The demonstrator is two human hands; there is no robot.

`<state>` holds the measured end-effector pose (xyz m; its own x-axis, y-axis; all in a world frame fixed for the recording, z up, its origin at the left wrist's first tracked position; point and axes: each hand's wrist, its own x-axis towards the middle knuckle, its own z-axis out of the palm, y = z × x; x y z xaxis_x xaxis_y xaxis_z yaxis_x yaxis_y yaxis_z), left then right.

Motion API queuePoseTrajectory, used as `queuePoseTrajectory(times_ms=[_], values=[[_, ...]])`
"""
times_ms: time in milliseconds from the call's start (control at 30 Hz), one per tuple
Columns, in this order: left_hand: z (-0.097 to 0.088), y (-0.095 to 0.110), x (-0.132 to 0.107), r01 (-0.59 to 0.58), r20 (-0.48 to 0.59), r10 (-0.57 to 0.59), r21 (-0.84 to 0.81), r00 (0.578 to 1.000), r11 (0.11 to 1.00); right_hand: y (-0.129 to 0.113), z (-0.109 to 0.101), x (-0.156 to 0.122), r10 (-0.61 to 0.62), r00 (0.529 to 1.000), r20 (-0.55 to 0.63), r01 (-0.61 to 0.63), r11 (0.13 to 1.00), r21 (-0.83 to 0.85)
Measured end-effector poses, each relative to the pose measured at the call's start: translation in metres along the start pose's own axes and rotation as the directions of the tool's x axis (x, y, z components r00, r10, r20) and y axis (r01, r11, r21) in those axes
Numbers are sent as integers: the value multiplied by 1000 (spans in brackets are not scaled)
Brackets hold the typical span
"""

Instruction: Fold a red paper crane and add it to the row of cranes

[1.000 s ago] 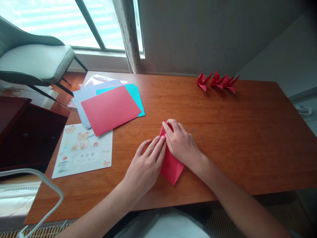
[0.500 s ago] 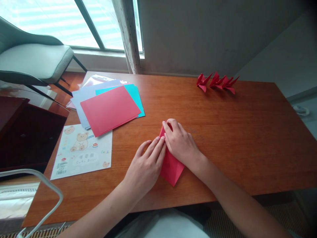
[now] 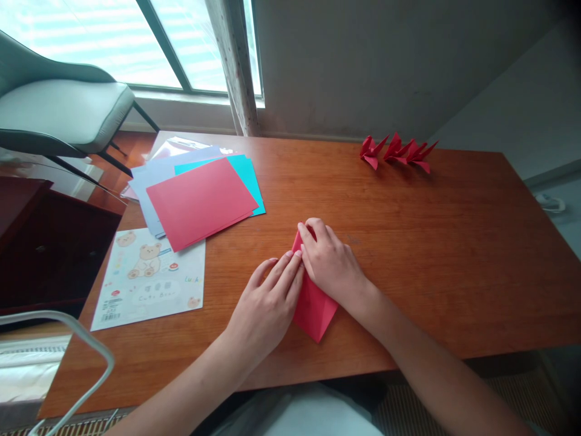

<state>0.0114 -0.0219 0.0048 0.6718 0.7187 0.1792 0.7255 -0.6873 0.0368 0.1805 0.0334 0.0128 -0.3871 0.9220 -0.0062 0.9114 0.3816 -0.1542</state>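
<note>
A piece of folded red origami paper [image 3: 315, 312] lies on the table in front of me, a pointed end toward me. My left hand [image 3: 271, 297] covers its left side, fingers close together and pressed on the paper's edge. On the upper part, my right hand [image 3: 330, 257] has its fingers bent and pinching near the far tip. The fingertips of both hands meet around the paper's middle, so the folds under them are hidden.
Red sheets [image 3: 202, 203] lie over turquoise [image 3: 254, 181] and pale blue sheets [image 3: 147, 194] at the left. Nearer stands out a bear-printed sheet [image 3: 154, 303]. Several folded red paper cranes [image 3: 399, 151] stand at the back right of the wooden table [image 3: 436, 254]. A white curved tube [image 3: 97, 345] is at lower left.
</note>
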Motion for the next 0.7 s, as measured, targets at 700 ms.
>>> queuePoseTrajectory(times_ms=[700], values=[[1, 2, 0, 15, 55, -16, 18, 998, 1000, 1, -7, 11, 28, 997, 74, -29, 999, 20]])
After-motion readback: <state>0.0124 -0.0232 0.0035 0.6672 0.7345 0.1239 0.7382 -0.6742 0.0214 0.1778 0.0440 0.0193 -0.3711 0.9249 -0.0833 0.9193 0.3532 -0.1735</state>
